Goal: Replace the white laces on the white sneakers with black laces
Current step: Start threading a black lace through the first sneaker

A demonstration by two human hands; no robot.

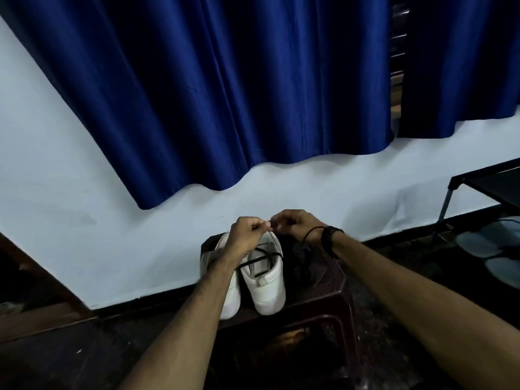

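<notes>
Two white sneakers stand side by side on a dark plastic stool (332, 288), toes toward me. The right sneaker (266, 280) has a black lace (257, 258) crossing its upper eyelets. The left sneaker (232, 294) is largely hidden behind my left forearm. Above the right sneaker's heel, my left hand (247, 230) and my right hand (292, 223) meet with curled fingers, each pinching what looks like an end of the black lace. What lies between the fingertips is too small to make out clearly.
A dark bundle (302, 256) lies on the stool right of the sneakers. A blue curtain (225, 94) hangs on the pale wall behind. A black rack (489, 187) with footwear (478, 243) beneath stands at the right. The floor is dark.
</notes>
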